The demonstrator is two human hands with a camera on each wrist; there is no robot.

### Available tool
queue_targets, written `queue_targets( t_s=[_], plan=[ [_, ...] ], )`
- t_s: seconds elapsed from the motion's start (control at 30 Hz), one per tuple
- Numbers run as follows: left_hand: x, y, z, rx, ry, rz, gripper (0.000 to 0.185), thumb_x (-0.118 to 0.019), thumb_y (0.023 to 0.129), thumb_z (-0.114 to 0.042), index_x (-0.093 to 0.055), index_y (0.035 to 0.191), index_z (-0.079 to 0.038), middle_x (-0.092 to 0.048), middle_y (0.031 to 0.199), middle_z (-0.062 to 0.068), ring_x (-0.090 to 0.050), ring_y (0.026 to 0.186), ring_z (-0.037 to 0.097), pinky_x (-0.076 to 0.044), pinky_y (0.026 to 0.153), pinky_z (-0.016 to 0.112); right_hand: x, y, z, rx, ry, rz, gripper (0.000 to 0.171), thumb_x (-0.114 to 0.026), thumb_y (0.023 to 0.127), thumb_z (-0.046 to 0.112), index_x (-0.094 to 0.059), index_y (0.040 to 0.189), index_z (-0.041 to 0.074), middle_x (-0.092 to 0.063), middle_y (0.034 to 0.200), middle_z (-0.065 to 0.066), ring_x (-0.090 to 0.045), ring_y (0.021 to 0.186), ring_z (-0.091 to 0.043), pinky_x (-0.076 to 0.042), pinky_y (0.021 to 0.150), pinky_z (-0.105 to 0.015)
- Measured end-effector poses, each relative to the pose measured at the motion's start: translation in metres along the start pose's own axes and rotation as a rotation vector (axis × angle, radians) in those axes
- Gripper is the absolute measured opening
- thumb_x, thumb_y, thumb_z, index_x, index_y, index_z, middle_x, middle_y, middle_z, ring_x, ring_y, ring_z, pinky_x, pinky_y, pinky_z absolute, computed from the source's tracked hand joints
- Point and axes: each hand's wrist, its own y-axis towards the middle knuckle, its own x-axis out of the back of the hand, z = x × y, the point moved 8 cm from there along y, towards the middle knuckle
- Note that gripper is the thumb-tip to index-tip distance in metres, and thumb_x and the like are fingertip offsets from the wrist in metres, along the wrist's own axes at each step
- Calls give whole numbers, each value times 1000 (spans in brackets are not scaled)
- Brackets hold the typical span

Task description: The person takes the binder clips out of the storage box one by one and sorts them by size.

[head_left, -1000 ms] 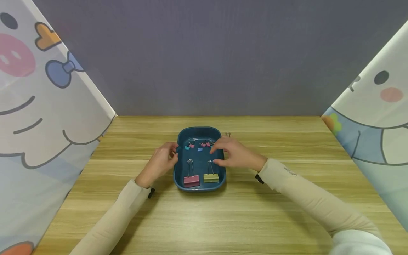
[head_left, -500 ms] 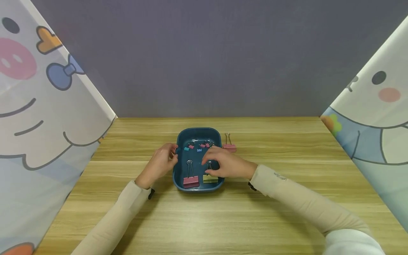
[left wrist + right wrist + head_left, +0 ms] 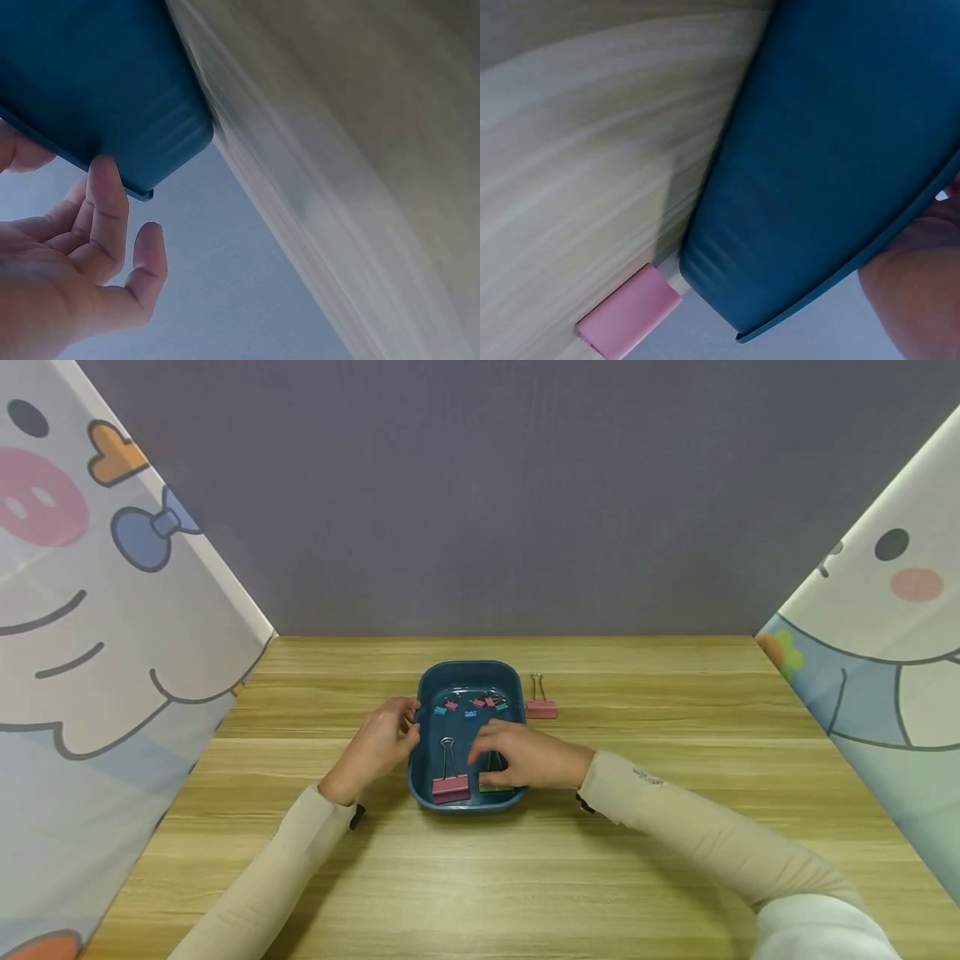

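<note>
From the head view, the blue tray (image 3: 465,810) stands on the table (image 3: 660,710), and only this view looks inside it. At its near end lie a large pink clip (image 3: 451,788) and, beside it, a yellow clip (image 3: 498,788); several small clips (image 3: 470,714) are spread farther back.

The left hand (image 3: 380,739) holds the tray at its left rim. The left wrist view adds the underside of this grip: one fingertip touches the outer wall, while another finger stands free.

The right hand (image 3: 532,756) is over the yellow clip, with thumb and fingers apart and partly covering it; whether they touch it, I cannot tell. In the right wrist view the tray's wall hides these fingertips. This view shows from low the second pink clip (image 3: 630,311), which lies on the table outside the tray, but its wire handles appear only from the head.
</note>
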Motion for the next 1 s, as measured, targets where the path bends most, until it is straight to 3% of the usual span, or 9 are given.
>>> queue_targets(
  t_s=[0.5, 1.0],
  plan=[
    [1, 0, -1, -2, -5, 6, 30, -63, 83, 0, -58, 113, 6, -57, 88, 9, -58, 74, 19, -47, 59, 28, 1, 1, -5, -38, -90, 69, 16, -75, 80, 20, -72, 93, 12, -66, 92, 4, -50, 87, -17, -43, 75, -27],
    [1, 0, 0, 6, -11, 8, 30, -63, 84, 0, -58, 113, 5, -57, 89, 9, -58, 75, 20, -47, 58, 28, -3, 2, -5, -149, -144, 163, 7, -77, 78, 18, -71, 82, 15, -58, 76, 9, -43, 79, -13, -41, 66, -26]
  ],
)
